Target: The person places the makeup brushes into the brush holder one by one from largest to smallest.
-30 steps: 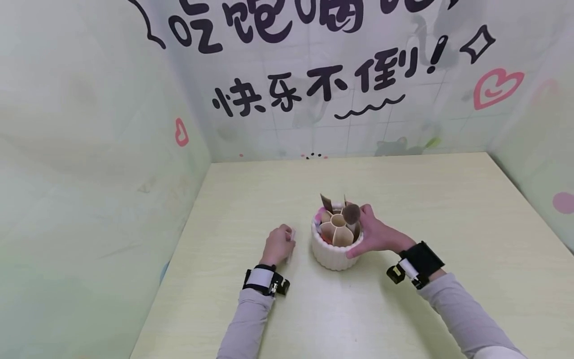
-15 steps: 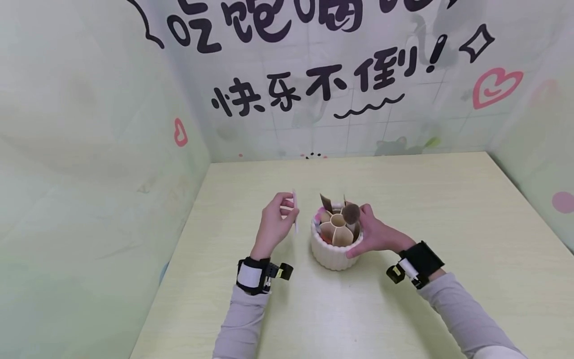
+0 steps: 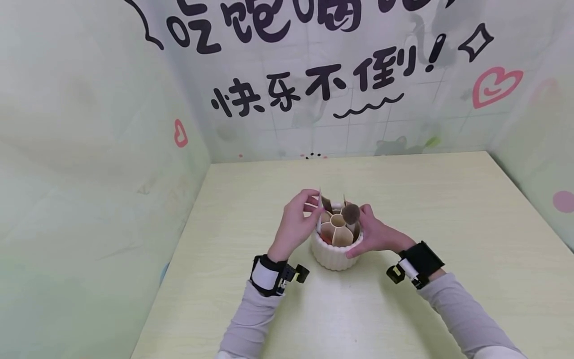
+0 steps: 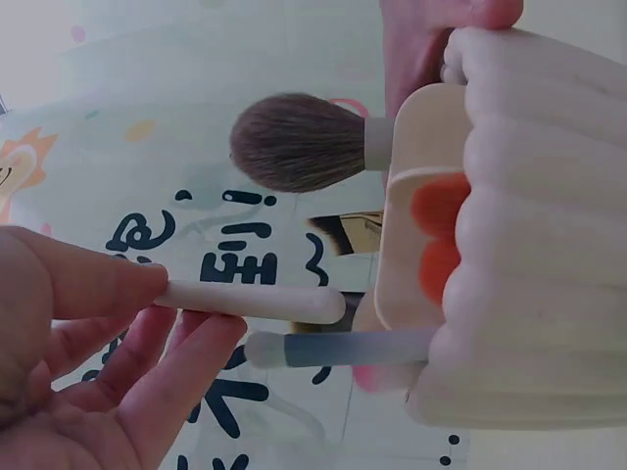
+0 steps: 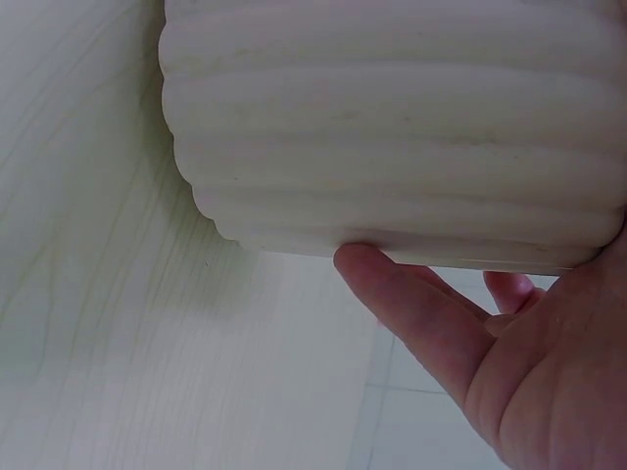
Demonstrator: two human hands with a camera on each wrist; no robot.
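At the table's middle stands a round, white ribbed makeup brush holder (image 3: 334,259) with petal-shaped compartments. My right hand (image 3: 378,234) grips its right side, the thumb on the near wall and the fingers partly hidden behind. In the left wrist view, thumb and fingertips of my left hand (image 4: 108,343) pinch a slim white stick (image 4: 255,301) with a rounded end. That end is turned towards the holder's opening; whether it touches anything there I cannot tell. A fluffy brown makeup brush (image 4: 299,142), a grey-blue rod (image 4: 353,348) and red-orange pieces (image 4: 441,235) are in the holder.
The holder rests on a pale wood-grain table (image 3: 251,189). Behind it rises a printed back wall (image 3: 287,134) with large black characters, and similar panels close off the left and right sides.
My left hand has lifted the slim white stick from the table left of the holder, then carried it right to the holder's left rim. My right hand and the holder have stayed put.
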